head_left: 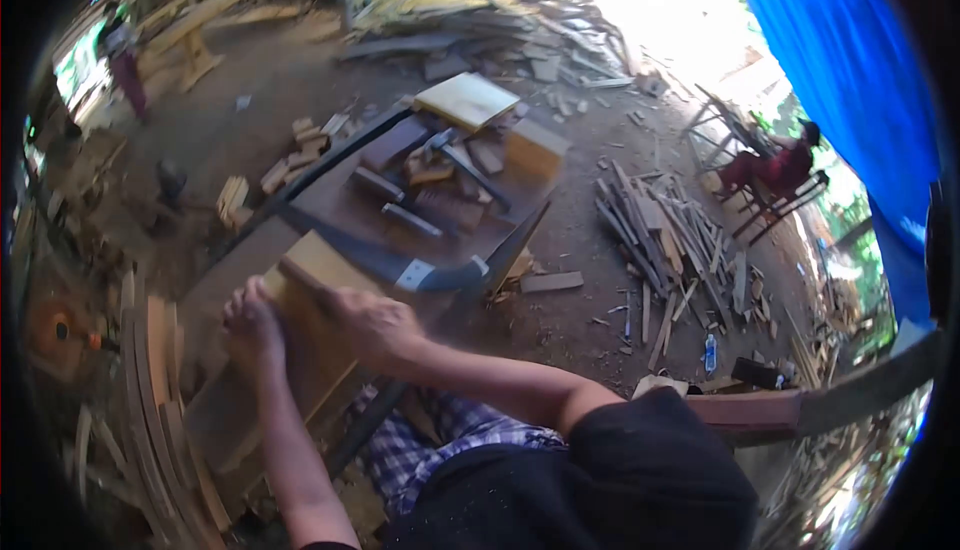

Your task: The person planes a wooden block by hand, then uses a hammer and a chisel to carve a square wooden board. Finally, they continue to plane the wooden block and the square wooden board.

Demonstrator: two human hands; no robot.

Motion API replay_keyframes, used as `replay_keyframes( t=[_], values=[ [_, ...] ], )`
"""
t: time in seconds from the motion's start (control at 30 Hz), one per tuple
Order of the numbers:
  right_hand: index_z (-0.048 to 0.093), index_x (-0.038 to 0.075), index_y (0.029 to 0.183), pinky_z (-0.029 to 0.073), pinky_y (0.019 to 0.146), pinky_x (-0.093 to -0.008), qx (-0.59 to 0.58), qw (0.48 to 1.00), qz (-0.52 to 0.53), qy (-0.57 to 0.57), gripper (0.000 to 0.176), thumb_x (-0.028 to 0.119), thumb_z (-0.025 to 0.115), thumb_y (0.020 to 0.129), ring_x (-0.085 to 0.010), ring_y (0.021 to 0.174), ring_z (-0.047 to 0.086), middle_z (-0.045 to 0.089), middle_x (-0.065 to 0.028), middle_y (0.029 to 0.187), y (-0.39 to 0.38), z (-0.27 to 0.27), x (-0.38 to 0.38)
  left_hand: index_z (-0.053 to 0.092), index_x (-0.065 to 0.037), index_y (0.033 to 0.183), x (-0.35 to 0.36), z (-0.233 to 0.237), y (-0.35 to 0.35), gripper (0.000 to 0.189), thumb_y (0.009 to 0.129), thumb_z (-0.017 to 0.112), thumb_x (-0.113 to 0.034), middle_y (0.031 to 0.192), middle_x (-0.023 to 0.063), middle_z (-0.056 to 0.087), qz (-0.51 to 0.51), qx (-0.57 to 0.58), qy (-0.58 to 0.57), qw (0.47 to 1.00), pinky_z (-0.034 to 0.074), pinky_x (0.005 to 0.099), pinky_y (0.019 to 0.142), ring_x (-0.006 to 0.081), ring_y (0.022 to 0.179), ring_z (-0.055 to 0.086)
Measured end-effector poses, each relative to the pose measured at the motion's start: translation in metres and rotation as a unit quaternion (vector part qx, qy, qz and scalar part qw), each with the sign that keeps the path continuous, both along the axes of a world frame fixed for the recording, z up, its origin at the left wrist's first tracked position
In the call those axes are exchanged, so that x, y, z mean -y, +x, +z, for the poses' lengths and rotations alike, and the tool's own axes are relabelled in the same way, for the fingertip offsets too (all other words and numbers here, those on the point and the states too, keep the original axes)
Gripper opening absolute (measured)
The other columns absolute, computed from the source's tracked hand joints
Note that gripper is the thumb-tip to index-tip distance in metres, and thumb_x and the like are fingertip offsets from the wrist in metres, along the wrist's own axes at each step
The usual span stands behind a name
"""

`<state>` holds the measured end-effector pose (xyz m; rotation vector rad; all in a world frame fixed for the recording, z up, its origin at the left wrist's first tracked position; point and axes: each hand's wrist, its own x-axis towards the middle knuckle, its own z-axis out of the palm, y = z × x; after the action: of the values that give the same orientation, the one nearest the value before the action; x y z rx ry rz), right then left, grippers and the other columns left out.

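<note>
Nearest are the wearer's black shirt (580, 495) and checked cloth (440, 440) over the legs. Both forearms reach to a board (325, 355), which lies at a slant over the near end of a workbench (235, 275).

The left hand (252, 325) is on the board's left edge, fingers bent and close together; whether they clench the edge or only press on it, I cannot tell. The right hand (378, 328), just across the board, is closed around a dark bar (305, 278). The bar runs from the fist towards the left hand's side, its free end over the board's upper part; whether it touches the wood is too blurred to tell.

To the left, long planks (155, 380) lean together. Just beyond the board is a curved dark piece (365, 250) with a pale square plate (414, 273) on it. Farther along the bench are metal-ended tools (412, 220), a wood block (535, 153) and a pale slab (467, 100).

On the ground to the right are scrap wood (670, 235) and a bottle (710, 352). Beyond, one person (780, 168) sits beneath a blue tarp (850, 90); another (122, 55) stands far left.
</note>
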<state>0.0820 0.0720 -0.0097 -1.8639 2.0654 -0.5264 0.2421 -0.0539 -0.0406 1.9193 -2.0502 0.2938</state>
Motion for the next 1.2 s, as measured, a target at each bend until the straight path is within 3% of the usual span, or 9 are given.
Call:
replay_keyframes(
  t=[0.13,0.27,0.37,0.5,0.6,0.7,0.77,0.97,1.2],
  values=[
    [0.043,0.003,0.123,0.052,0.079,-0.0484,-0.07,0.995,-0.037,0.053,0.041,0.019,0.053,0.087,-0.0393,0.09,0.067,0.065,-0.0224,0.104,0.007,0.016,-0.037,0.068,-0.027,0.101,0.03,-0.048,0.007,0.021,0.096,0.05,-0.038,0.099,0.0033,0.068,-0.006,-0.046,-0.087,0.995,0.045,0.0495,0.085,0.0285,0.1,0.061],
    [0.043,0.002,0.119,0.05,0.083,-0.0487,-0.055,0.993,0.019,-0.103,0.046,0.022,0.06,0.081,-0.0396,0.093,0.066,0.065,-0.0212,0.108,0.008,-0.011,0.061,0.069,-0.026,0.1,0.027,-0.048,0.004,0.023,0.096,0.05,-0.037,0.106,0.0052,0.068,0.042,-0.073,-0.066,0.994,0.034,0.055,0.096,0.0299,0.107,0.057],
    [0.044,0.002,0.119,0.049,0.087,-0.0487,-0.039,0.995,-0.003,-0.088,0.045,0.024,0.059,0.083,-0.039,0.1,0.065,0.064,-0.0217,0.112,0.015,0.004,0.104,0.072,-0.021,0.101,0.024,-0.043,0.0,0.027,0.097,0.049,-0.035,0.104,0.0069,0.068,0.056,-0.052,-0.063,0.995,0.032,0.0546,0.099,0.0302,0.107,0.056],
    [0.045,0.003,0.12,0.048,0.091,-0.0471,-0.005,0.999,0.035,-0.023,0.043,0.027,0.058,0.087,-0.0378,0.105,0.063,0.061,-0.0239,0.116,-0.007,0.021,0.032,0.072,-0.022,0.099,0.02,-0.035,-0.002,0.025,0.096,0.05,-0.035,0.103,0.0077,0.068,0.033,-0.101,-0.05,0.993,0.032,0.0543,0.098,0.0295,0.106,0.055],
    [0.042,0.003,0.125,0.05,0.082,-0.0526,-0.09,0.995,0.017,0.034,0.049,0.032,0.059,0.089,-0.0423,0.096,0.065,0.062,-0.0234,0.109,-0.01,0.024,-0.055,0.07,-0.021,0.094,0.014,-0.022,-0.008,0.022,0.095,0.053,-0.035,0.104,0.0065,0.066,0.063,-0.089,-0.036,0.993,0.033,0.0527,0.095,0.0285,0.104,0.054],
    [0.04,0.002,0.128,0.051,0.079,-0.0535,-0.068,0.992,-0.008,0.109,0.052,0.03,0.059,0.088,-0.0421,0.095,0.065,0.063,-0.0231,0.108,0.002,0.037,-0.05,0.07,-0.022,0.094,0.016,-0.023,-0.008,0.021,0.095,0.053,-0.034,0.102,0.006,0.066,0.06,-0.091,-0.029,0.994,0.033,0.052,0.094,0.029,0.104,0.054],
    [0.04,0.002,0.124,0.051,0.08,-0.0533,-0.076,0.997,0.024,0.0,0.049,0.028,0.059,0.088,-0.0415,0.095,0.066,0.064,-0.0227,0.106,0.006,0.015,-0.005,0.07,-0.02,0.096,0.014,-0.021,-0.006,0.022,0.095,0.052,-0.032,0.104,0.0068,0.065,0.046,-0.122,0.0,0.992,0.033,0.053,0.096,0.0295,0.106,0.054],
    [0.041,0.003,0.126,0.048,0.088,-0.0511,-0.08,0.994,0.02,-0.066,0.052,0.031,0.061,0.086,-0.0413,0.096,0.066,0.066,-0.0222,0.107,0.023,-0.008,0.133,0.07,-0.017,0.099,0.017,-0.035,-0.006,0.025,0.096,0.048,-0.028,0.108,0.0095,0.065,0.065,-0.102,-0.05,0.991,0.032,0.055,0.1,0.0311,0.11,0.053],
    [0.039,0.003,0.13,0.051,0.079,-0.0551,-0.13,0.99,0.0,0.055,0.057,0.026,0.064,0.085,-0.0454,0.093,0.065,0.06,-0.028,0.115,0.009,0.028,-0.04,0.067,-0.019,0.096,0.018,-0.034,-0.008,0.018,0.095,0.052,-0.028,0.1,0.008,0.063,0.036,-0.165,-0.051,0.984,0.034,0.0508,0.095,0.0291,0.105,0.053]
  ],
)
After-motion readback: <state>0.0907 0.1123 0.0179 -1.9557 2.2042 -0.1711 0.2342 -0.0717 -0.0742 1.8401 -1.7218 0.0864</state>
